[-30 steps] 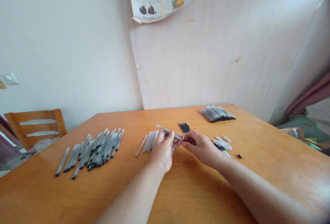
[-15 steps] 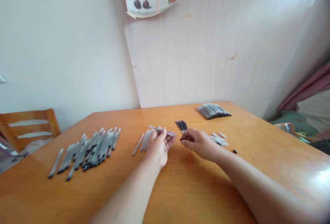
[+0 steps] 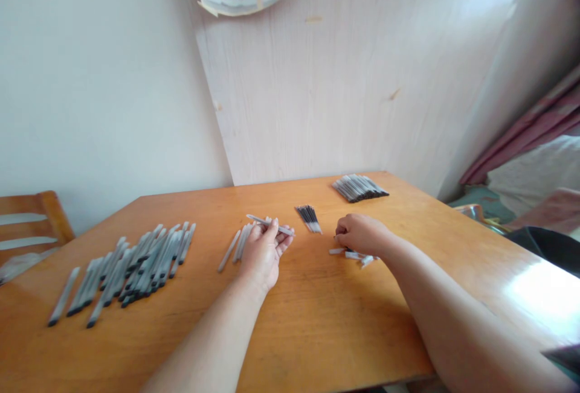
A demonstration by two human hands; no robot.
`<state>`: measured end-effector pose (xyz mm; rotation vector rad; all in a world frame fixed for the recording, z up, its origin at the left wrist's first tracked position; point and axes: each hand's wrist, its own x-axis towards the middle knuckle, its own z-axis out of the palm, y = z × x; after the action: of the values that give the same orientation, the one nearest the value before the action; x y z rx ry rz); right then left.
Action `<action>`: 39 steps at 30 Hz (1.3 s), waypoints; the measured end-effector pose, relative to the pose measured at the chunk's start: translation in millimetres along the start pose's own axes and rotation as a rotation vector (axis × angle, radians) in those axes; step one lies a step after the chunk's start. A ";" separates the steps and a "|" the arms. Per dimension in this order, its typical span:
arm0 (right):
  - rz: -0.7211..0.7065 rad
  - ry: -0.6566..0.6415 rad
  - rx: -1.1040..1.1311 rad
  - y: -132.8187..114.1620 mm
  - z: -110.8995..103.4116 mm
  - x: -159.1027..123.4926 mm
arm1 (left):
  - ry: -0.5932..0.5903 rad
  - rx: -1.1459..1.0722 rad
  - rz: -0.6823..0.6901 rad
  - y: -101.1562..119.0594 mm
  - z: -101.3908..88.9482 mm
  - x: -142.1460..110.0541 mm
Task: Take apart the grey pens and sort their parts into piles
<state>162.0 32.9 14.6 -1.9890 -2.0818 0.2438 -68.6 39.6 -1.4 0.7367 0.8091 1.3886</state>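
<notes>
My left hand (image 3: 263, 254) is closed around a clear pen barrel (image 3: 281, 229), which lies aslant across the fingers and sticks out at both ends. My right hand (image 3: 362, 234) is farther right, low over a small heap of white pen caps (image 3: 356, 255), its fingers pinched together. A small black plug (image 3: 336, 236) shows as a dark speck at those fingertips. Just beyond my left hand lie several bare pen barrels (image 3: 229, 250), partly hidden by it. Between the hands, farther back, is a bundle of dark ink refills (image 3: 308, 218).
A large pile of capped pens (image 3: 149, 265) spreads over the left of the wooden table (image 3: 290, 332). More pens with black ends (image 3: 360, 188) lie stacked at the far right, near the wall. A wooden chair (image 3: 34, 218) stands at the left.
My right hand has moved away from the barrel's end, rightward to the white caps. My left hand keeps the barrel. The whole view has shifted a little to the right.
</notes>
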 end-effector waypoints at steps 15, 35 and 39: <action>-0.279 0.120 0.544 -68.0 23.3 -17.5 | -0.083 -0.032 -0.034 -3.7 1.1 0.5; -0.091 0.288 0.366 -27.2 10.7 -4.0 | 0.324 -0.018 0.305 41.6 -28.5 27.7; 0.083 0.353 0.107 -27.7 19.8 1.0 | 0.355 0.147 0.316 41.7 -34.3 31.5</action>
<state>129.6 33.4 3.9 -1.8975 -1.7341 0.0146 -119.5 72.6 13.2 0.7652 1.1157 1.7903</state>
